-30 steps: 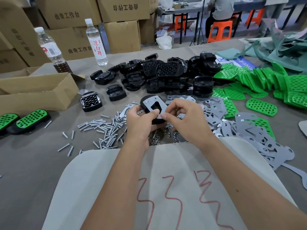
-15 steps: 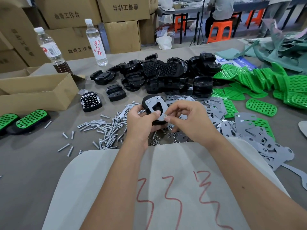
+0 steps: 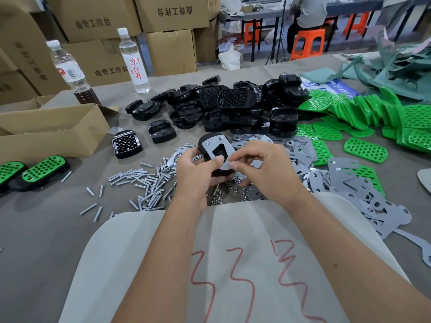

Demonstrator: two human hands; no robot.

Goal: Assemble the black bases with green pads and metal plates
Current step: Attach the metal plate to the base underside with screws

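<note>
My left hand (image 3: 194, 172) grips a black base (image 3: 206, 138) held up over the table, with a grey metal plate (image 3: 215, 149) lying on its upturned face. Two small fasteners show at the plate's far corners. My right hand (image 3: 263, 169) pinches something small at the plate's near edge, thumb and forefinger together. Behind lies a heap of black bases (image 3: 224, 106). Green pads (image 3: 363, 113) are spread at the right. Loose metal plates (image 3: 349, 185) lie right of my hands.
Loose screws (image 3: 142, 183) and nuts (image 3: 229, 190) are scattered under and left of my hands. Two finished green-topped bases (image 3: 42, 170) sit at the far left by an open cardboard box (image 3: 51, 134). Two bottles (image 3: 134, 61) stand at the back. A white sheet (image 3: 221, 264) covers my lap.
The base with its plate has tilted and shifted slightly up and right in my left hand. My right hand's pinch has moved down to the plate's near edge.
</note>
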